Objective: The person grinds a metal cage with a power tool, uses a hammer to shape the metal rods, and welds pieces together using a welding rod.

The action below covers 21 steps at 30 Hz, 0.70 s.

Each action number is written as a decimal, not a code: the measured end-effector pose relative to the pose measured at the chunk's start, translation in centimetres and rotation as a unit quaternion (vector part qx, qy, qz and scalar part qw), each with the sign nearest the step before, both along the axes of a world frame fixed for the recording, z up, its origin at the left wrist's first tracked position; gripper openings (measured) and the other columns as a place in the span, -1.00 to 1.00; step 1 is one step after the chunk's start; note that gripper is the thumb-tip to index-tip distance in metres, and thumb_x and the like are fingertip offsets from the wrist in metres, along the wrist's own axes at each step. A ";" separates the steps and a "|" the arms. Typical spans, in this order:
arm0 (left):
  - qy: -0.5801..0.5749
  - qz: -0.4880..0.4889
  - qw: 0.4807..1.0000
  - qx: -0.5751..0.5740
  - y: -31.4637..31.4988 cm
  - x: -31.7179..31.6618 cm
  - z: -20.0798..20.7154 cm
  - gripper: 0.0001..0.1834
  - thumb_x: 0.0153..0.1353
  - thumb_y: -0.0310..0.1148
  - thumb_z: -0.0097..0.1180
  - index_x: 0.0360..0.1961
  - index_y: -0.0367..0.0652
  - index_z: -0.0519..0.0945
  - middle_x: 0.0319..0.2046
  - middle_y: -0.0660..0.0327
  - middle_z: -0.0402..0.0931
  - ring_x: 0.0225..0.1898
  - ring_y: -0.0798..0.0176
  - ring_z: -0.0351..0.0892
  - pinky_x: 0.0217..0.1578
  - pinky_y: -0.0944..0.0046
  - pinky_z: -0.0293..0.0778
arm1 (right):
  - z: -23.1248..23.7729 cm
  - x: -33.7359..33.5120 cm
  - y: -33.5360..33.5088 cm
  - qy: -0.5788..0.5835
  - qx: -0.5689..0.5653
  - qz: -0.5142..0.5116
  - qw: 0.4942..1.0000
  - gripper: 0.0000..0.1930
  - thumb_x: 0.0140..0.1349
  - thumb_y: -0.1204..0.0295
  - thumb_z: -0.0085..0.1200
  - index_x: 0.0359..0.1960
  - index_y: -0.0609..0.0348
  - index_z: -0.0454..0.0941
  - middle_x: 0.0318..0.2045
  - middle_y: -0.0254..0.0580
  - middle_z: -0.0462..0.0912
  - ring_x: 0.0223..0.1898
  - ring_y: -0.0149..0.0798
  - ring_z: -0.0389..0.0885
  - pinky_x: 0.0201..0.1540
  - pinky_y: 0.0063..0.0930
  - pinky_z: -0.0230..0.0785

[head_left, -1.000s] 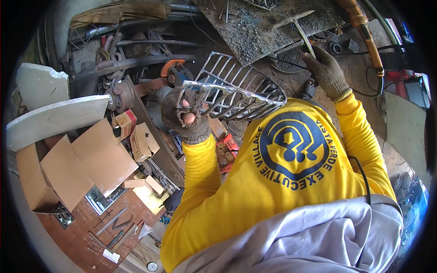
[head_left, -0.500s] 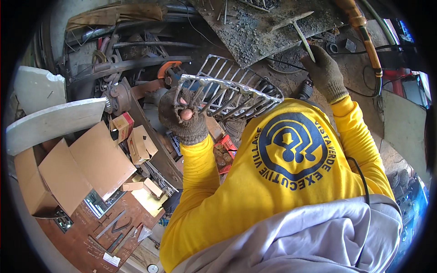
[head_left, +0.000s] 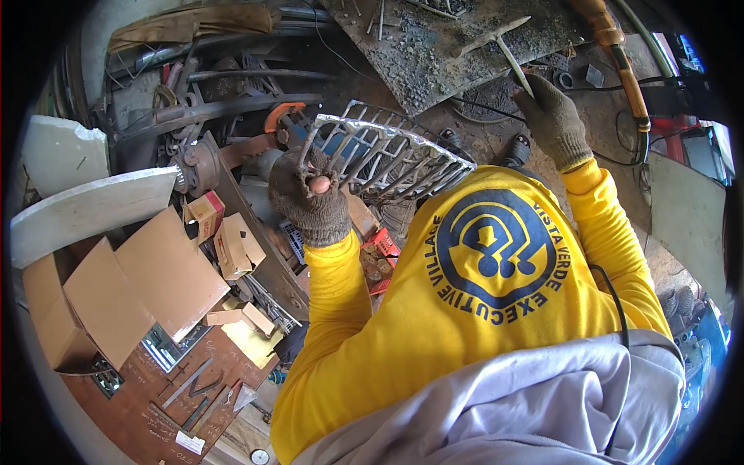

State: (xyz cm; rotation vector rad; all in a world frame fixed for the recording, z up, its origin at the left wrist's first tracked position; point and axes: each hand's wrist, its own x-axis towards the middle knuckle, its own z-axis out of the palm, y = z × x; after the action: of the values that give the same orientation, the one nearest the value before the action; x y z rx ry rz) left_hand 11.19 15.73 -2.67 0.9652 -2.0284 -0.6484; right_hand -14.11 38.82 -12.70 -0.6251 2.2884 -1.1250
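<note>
My left hand (head_left: pixel 311 203), in a worn brown knit glove with a bare fingertip poking through, is closed around one end of a welded metal grille (head_left: pixel 372 126). This basket-like frame of thin bars is held tilted in front of my yellow shirt, its other end close to my belly. Off to the right, my right hand (head_left: pixel 552 124), gloved alike, grips the handle of a chipping hammer (head_left: pixel 509 60). The hammer's long pointed head lies over the edge of a grit-covered metal plate (head_left: pixel 422 74), apart from the grille.
Beyond my left hand are an orange-and-blue tool (head_left: pixel 285 116) and heaped scrap metal. Open cardboard boxes (head_left: pixel 170 271) and a brown board (head_left: pixel 147 411) with hand tools stand at left. An orange-brown handle with a cable (head_left: pixel 629 85) hangs at the far right.
The grille has tipped in my left hand, its upper side dropping and its bars showing at a new angle. My right hand and the hammer have barely shifted.
</note>
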 end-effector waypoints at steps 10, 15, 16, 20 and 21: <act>-0.128 0.036 0.989 -0.064 -2.7 1.4 -1.5 -0.16 0.18 0.47 0.03 -0.32 -0.27 0.61 -0.44 0.06 0.55 -0.41 0.01 0.57 -0.34 0.01 0.44 | 1.1 0.0 -0.3 0.004 0.037 0.004 0.999 -0.57 0.37 0.10 0.10 0.14 0.07 0.59 -0.11 0.09 0.71 -0.01 0.15 0.68 0.02 -0.15 0.49; -0.218 -0.041 0.941 -0.256 -6.5 5.6 -5.0 -0.47 0.34 -0.02 0.16 0.20 -0.02 0.34 -0.07 -0.09 0.54 -0.13 -0.14 0.62 -0.10 -0.08 0.50 | 0.8 -0.1 -0.1 0.001 0.023 0.007 1.000 -0.56 0.37 0.11 0.10 0.14 0.10 0.59 -0.12 0.11 0.71 -0.01 0.15 0.68 0.01 -0.14 0.49; -0.243 -0.073 0.912 -0.322 -7.0 5.9 -5.1 -0.40 0.39 -0.16 0.17 0.38 0.07 0.26 0.04 -0.11 0.53 -0.07 -0.16 0.64 -0.05 -0.08 0.53 | 0.8 -0.2 -0.1 0.005 0.019 0.010 1.000 -0.56 0.36 0.12 0.10 0.14 0.11 0.58 -0.12 0.12 0.71 -0.01 0.15 0.68 0.01 -0.14 0.49; -0.188 -0.048 0.974 -0.120 -5.7 3.0 -2.7 -0.35 0.32 0.04 0.22 0.26 -0.17 0.40 -0.01 -0.02 0.60 -0.08 0.03 0.65 -0.04 0.08 0.55 | 0.5 -0.1 0.0 0.023 0.018 0.007 1.000 -0.58 0.36 0.13 0.10 0.13 0.12 0.59 -0.12 0.12 0.71 -0.01 0.15 0.68 0.01 -0.14 0.49; -0.152 -0.031 0.988 -0.021 -5.6 2.7 -2.9 -0.34 0.31 0.06 0.22 0.22 -0.21 0.42 -0.03 0.00 0.61 -0.08 0.06 0.65 -0.05 0.10 0.56 | 0.5 -0.1 -0.1 0.022 0.012 0.007 1.000 -0.59 0.37 0.14 0.10 0.11 0.13 0.59 -0.14 0.12 0.71 -0.03 0.15 0.68 -0.01 -0.14 0.49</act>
State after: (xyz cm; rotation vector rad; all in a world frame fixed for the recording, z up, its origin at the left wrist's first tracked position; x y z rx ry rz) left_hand 13.94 10.15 -5.60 1.0303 -2.3383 -0.5120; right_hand -14.22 38.75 -12.15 -0.6615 2.3285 -1.0863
